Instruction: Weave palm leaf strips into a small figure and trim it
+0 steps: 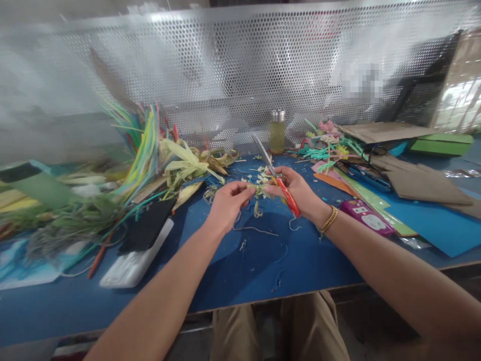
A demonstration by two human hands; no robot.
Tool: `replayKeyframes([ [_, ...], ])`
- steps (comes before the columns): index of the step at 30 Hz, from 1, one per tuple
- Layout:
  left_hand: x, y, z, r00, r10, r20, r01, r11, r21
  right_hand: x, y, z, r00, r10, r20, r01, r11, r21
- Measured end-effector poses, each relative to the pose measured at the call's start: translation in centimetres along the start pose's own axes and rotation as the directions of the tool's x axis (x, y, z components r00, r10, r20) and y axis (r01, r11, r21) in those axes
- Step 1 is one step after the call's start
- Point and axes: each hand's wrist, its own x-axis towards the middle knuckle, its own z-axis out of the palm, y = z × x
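Over the middle of the blue table (225, 281), both hands meet at a small piece of pale green husk (257, 189), with a bit of it dangling below. My left hand (233, 201) pinches its left side between thumb and fingers. A pair of scissors (287, 195) with red handles lies in my right hand (295, 193), blades pointing up and away; the thumb and fingertips of that hand also pinch the husk's right side. Small pale cuttings (259, 175) are scattered just behind the hands. Loose string (259, 230) trails across the tabletop below them.
A lidded bottle (277, 133) stands at the back before a perforated metal panel (233, 65). Left are dried husks (188, 163), coloured strips (145, 145), tangled fibres and a black phone-like slab (148, 228) on a white object. Right are a purple case (366, 216), coloured paper and cardboard (424, 185).
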Motion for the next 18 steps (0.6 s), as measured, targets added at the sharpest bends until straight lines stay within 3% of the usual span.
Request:
replayKeyframes([
  [6,0.0,-0.2,0.2,0.998,-0.041,0.038,0.043,0.998,-0.044,-0.1,-0.1,0.1,1.0,-0.019,-0.019,0.018,0.999,-0.039],
  [18,0.3,-0.5,-0.1,0.996,-0.085,-0.016,0.081,0.98,-0.184,0.3,1.0,0.2,0.998,-0.067,-0.012,0.066,0.995,-0.079],
])
